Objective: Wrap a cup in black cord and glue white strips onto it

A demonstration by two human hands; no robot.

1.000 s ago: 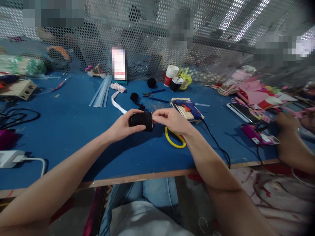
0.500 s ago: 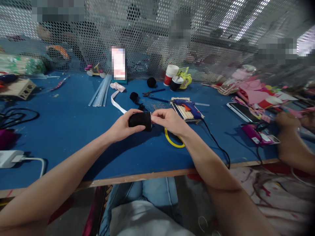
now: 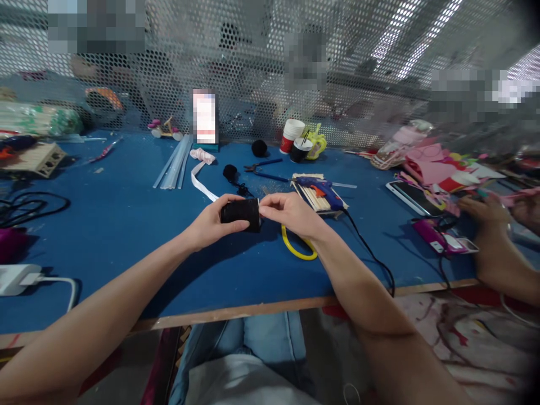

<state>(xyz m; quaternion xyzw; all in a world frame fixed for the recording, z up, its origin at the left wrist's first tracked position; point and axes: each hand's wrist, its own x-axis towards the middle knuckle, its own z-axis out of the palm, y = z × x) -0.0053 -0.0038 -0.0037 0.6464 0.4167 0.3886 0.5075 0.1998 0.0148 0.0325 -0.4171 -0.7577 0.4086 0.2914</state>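
Observation:
My left hand is wrapped round a black-covered cup, which lies on its side in the air just above the table. A pale rim shows at the cup's right end. Against that end my right hand has thumb and forefinger pinched together; whatever lies between them is too small to make out. A white ribbon runs from a pale pink bundle to behind my left hand. Beyond the cup are a small black yarn ball and blue-handled pliers. Partly under my right wrist lies a yellow ring.
A blue glue gun rests on a stick-built pad, its cord running to the table's front edge. Glue sticks, a lit phone and paper cups stand farther back. At right are a white phone and another person's hand.
The whole view has shifted slightly, so things sit a little lower. My hands keep nearly the same hold at the cup. The other person's hand at right has moved a little.

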